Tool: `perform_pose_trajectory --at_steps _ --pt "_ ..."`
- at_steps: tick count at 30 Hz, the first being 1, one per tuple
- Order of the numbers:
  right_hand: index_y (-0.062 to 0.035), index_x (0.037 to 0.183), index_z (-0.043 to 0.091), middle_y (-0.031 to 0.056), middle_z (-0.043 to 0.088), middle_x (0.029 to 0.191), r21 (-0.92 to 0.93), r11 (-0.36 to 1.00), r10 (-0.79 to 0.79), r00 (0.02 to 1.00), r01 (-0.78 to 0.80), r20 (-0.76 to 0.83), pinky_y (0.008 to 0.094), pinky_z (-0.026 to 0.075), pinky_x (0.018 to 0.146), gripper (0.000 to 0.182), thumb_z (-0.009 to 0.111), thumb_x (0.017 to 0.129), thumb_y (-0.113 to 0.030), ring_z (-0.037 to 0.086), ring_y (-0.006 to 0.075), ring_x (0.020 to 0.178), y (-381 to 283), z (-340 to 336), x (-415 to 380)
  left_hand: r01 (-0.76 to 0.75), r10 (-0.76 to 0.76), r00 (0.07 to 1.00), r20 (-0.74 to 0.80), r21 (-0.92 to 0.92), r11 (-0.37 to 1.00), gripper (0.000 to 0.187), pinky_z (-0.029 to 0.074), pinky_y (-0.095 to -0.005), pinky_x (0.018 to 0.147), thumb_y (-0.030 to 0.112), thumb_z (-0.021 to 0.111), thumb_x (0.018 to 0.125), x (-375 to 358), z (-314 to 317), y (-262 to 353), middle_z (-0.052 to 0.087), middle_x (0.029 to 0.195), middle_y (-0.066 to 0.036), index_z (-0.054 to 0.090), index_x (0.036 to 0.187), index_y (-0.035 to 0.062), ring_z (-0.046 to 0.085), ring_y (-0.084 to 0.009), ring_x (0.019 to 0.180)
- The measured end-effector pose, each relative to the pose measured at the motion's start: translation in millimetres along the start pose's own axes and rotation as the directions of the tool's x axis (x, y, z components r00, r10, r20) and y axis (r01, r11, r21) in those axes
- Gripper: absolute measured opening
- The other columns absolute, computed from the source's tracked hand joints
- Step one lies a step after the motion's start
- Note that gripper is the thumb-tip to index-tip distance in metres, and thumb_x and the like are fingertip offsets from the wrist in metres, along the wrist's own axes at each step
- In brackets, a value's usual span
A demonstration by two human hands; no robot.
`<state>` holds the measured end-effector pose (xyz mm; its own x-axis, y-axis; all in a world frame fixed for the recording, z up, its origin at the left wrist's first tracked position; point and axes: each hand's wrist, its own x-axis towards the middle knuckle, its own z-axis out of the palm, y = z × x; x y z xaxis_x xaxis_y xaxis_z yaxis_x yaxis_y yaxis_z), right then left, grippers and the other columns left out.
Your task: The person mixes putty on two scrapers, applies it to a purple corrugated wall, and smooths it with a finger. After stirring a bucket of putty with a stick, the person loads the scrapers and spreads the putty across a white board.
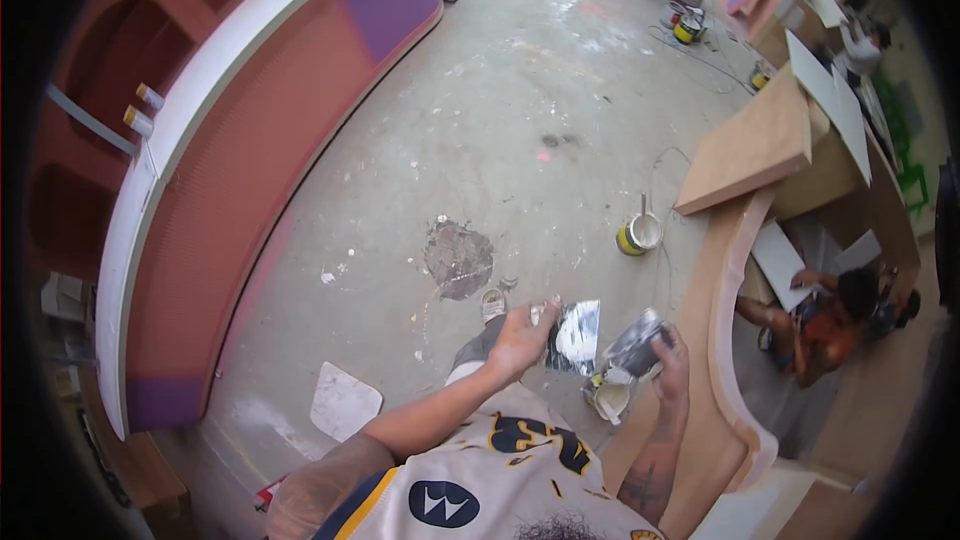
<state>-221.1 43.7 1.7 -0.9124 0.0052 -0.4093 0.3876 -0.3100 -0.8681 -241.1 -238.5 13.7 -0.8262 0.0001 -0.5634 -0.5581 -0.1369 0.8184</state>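
Left hand (522, 340) is pinching a shiny sheet (576, 338); right hand (672, 365) is clasping a grey plate (633, 344) near an open can (608, 399). Bucket (634, 238) is standing ahead on open floor (400, 150), wooden counter (712, 280) bounding the right.

Soft, fairly even light lay over the pale floor (390, 140), and glare whitened the shiny sheet (575, 338). The round view bent the long counter (270, 130), blackened toward the corners, and blurred the right edge.
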Motion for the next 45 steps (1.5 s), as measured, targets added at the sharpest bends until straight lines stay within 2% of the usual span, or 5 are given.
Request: perform_pose_trajectory --at_steps 5,11,20,33,45 --pt "0.0019 0.13 0.06 0.0126 0.069 0.118 -0.006 0.948 0.245 0.738 -0.32 -0.628 0.0429 0.056 0.096 0.033 0.058 0.099 -0.01 0.069 0.0255 0.108 69.3 -12.0 149.8 -0.003 -0.022 0.995 -0.095 -0.25 0.968 0.049 0.048 -0.0346 0.086 0.039 0.051 0.108 62.6 -46.4 59.4 0.068 0.096 -0.01 0.067 0.117 -0.0062 0.057 -0.0158 0.09" --pt "0.0021 0.135 0.057 0.0132 0.068 0.125 0.208 0.948 0.215 0.967 -0.239 0.134 0.0413 0.053 0.102 0.037 0.059 0.102 -0.015 0.068 0.0253 0.113 -16.2 172.7 185.8 -0.196 0.06 0.93 -0.362 -0.352 0.915 0.054 0.041 -0.0323 0.102 0.042 0.042 0.111 120.2 -85.8 120.4 0.063 0.112 -0.011 0.061 0.121 -0.0075 0.054 -0.0168 0.108" --pt "0.0019 0.138 0.052 0.0117 0.066 0.129 0.2 0.97 0.067 0.942 -0.139 0.329 0.0373 0.053 0.103 0.044 0.066 0.097 -0.006 0.066 0.0214 0.116 -63.6 296.9 319.6 -0.246 0.183 0.872 -0.454 -0.083 0.966 0.062 0.037 -0.0332 0.108 0.048 0.029 0.113 242.6 -94.2 180.3 0.057 0.128 -0.016 0.053 0.134 -0.0046 0.052 -0.0217 0.119" --pt "0.0035 0.128 0.062 0.0087 0.072 0.116 -0.2 0.963 0.236 0.925 -0.181 0.298 0.0326 0.055 0.092 0.039 0.071 0.091 0.0 0.069 0.0165 0.101 -178.1 326.6 670.8 -0.087 0.107 0.887 -0.448 0.065 0.994 0.058 0.052 -0.036 0.091 0.034 0.051 0.107 447.1 -176.4 362.0 0.065 0.123 -0.016 0.034 0.152 0.0008 0.063 -0.0207 0.103" --pt "0.0011 0.131 0.059 0.0102 0.069 0.122 0.282 0.906 0.39 0.883 -0.317 -0.26 0.0317 0.055 0.092 0.037 0.065 0.094 -0.003 0.069 0.0197 0.106 -85.1 262.4 867.0 0.194 -0.045 0.943 -0.328 0.439 0.877 0.062 0.055 -0.0373 0.087 0.031 0.057 0.105 716.5 -334.7 421.0 0.065 0.122 -0.024 0.032 0.152 -0.0005 0.07 -0.0251 0.1"
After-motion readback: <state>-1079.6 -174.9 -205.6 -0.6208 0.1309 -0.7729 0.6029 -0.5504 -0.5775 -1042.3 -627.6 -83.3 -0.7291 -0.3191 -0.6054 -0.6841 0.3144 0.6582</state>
